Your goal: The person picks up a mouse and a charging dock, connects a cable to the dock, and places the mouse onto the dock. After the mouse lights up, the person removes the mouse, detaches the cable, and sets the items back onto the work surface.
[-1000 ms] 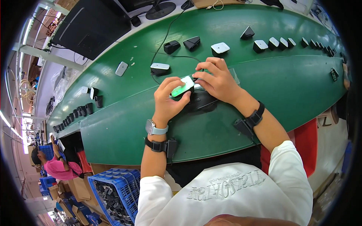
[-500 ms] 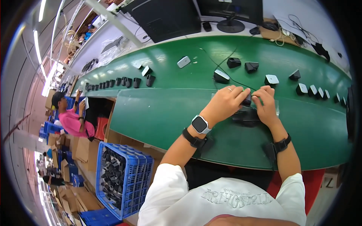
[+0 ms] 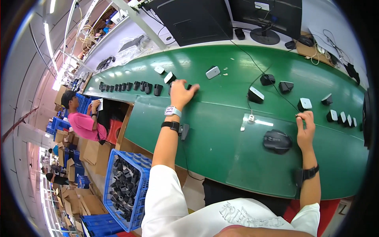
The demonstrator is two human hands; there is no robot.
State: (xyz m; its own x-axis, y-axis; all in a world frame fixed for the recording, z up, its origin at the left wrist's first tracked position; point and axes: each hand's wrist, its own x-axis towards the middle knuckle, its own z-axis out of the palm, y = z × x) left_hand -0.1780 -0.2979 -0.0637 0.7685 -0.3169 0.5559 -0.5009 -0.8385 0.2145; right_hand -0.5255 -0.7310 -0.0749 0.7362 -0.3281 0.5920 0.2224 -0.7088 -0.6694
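My left hand (image 3: 181,95) is over the left middle of the green table, fingers closed around a small black device (image 3: 190,86) that it mostly hides. Just beyond it stands a black device with a pale face (image 3: 169,77). Nearby, a row of black devices (image 3: 157,90) runs off to the left. At the right, my right hand (image 3: 306,130) pinches the end of a thin black cable (image 3: 281,93), close to a white-faced black device (image 3: 304,104). Between my hands lies a rounded black object like a computer mouse (image 3: 277,141), on a clear sheet.
More black devices (image 3: 267,79) and a short white-faced row (image 3: 341,118) stand at the right. A small white plug (image 3: 251,118) hangs from a cable. Monitors (image 3: 193,19) line the back. A blue crate (image 3: 146,185) of black parts stands lower left; a person in pink (image 3: 85,122) sits beyond.
My hands, close together before, have parted. The left has moved left with the small black device; the right has moved right with the cable end. The mouse-like object is now uncovered.
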